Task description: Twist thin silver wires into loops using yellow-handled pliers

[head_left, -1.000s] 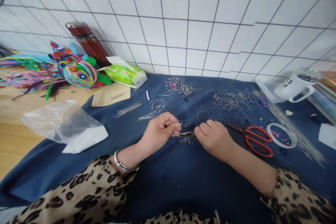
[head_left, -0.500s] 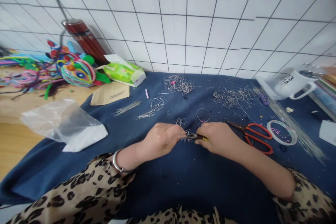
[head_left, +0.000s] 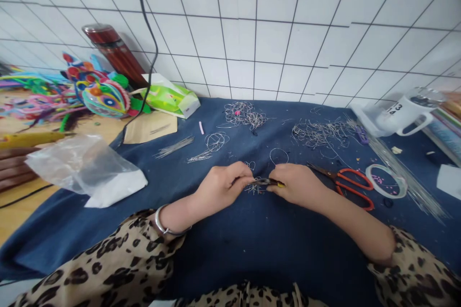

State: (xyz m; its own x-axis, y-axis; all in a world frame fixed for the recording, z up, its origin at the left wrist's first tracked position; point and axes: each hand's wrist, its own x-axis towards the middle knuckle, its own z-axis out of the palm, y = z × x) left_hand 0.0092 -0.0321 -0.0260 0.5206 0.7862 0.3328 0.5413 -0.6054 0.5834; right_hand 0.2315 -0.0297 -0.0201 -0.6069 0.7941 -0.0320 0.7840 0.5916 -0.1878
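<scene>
My right hand [head_left: 297, 183] is closed around a small pair of pliers [head_left: 264, 182], with a bit of yellow handle showing; their dark jaws point left. Thumb and forefinger of my left hand [head_left: 225, 183] pinch a thin wire right at the jaw tips; most of it is hidden by the fingers. Under the jaws lie short wire pieces [head_left: 255, 189] on the dark blue cloth [head_left: 230, 254]. Just beyond my right hand is a wire ring [head_left: 279, 149]. Orange-handled scissors [head_left: 355, 183] rest beside my right forearm.
Tangled wire [head_left: 322, 133], straight wires [head_left: 414, 182] and a round lid of pink beads [head_left: 387, 181] lie rightward, near a white mug [head_left: 410, 115]. At left are a plastic bag [head_left: 84, 163], another person's hand [head_left: 14, 168] with a yellow-handled tool, and a black cord [head_left: 153, 53].
Another person's hand with a yellow-handled tool has come into view at the left edge. The hanging cord has shifted right. My hands and the pliers have barely moved.
</scene>
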